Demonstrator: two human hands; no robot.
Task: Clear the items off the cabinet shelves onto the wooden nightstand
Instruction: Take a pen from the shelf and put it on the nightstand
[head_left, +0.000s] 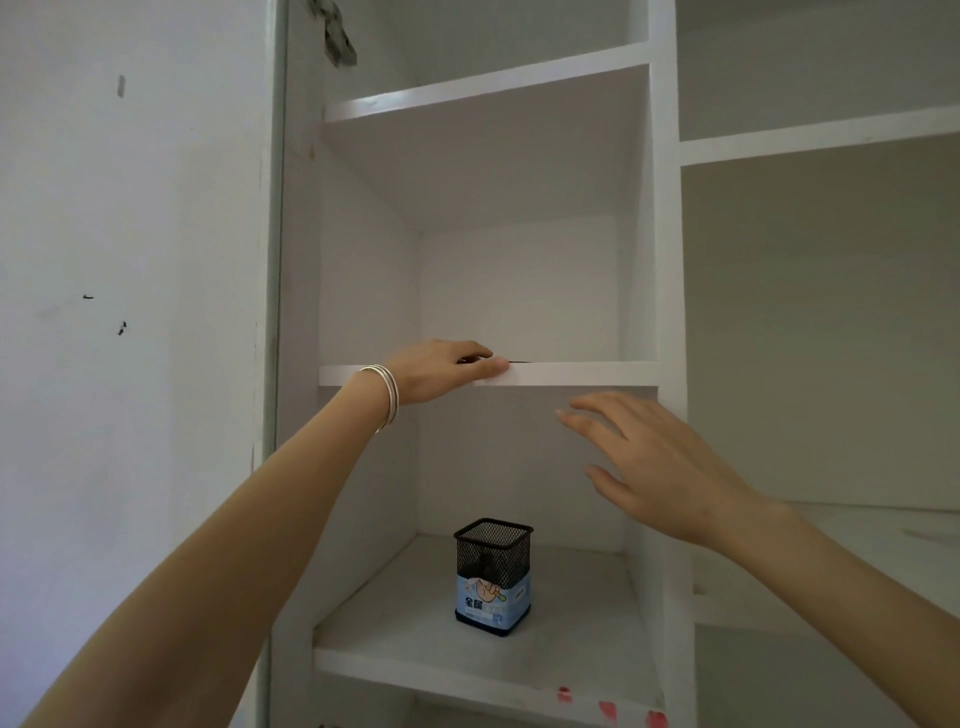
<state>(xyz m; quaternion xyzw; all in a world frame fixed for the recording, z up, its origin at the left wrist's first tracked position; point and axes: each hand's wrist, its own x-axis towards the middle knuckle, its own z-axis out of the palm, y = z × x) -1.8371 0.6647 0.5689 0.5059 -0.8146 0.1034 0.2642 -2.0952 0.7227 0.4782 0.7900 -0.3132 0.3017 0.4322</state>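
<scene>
left hand (441, 371) at mid-frame shelf (571, 373) edge — thumb on its front, fingers over a thin dark item (519, 360), grip unclear | right hand (660, 467) centre-right, fingers spread, holding nothing | pen holder (493, 577) upright on lower shelf (405, 623) — bottom centre

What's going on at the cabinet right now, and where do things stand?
A person is reaching into the white cabinet. The left hand is at the front edge of the middle shelf, fingers over a thin dark item lying there; whether it is gripped is hard to tell. The right hand hovers open just below that shelf, holding nothing. A black mesh pen holder stands untouched on the lower shelf. The nightstand is out of view.
</scene>
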